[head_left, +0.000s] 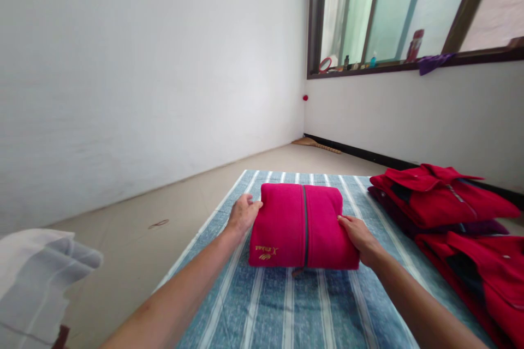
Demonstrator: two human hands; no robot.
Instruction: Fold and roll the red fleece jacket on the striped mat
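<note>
A folded pink zip-up jacket [282, 218] lies in a compact rectangle on the blue striped cloth [270, 305]. Its dark zipper runs down the middle, with gold lettering at the lower left. My left hand [244, 211] pinches the jacket's left edge near the top corner. On the opposite side, my right hand [358, 237] grips the right edge between thumb and fingers. The fingers that reach under the fabric are partly hidden.
Folded red jackets [446, 196] lie stacked on the right, with more red clothing [483, 278] nearer me. White translucent material [36, 283] is at lower left. A broom [311, 142] lies by the far corner. Small items, including a red bottle [415, 45], line the windowsill.
</note>
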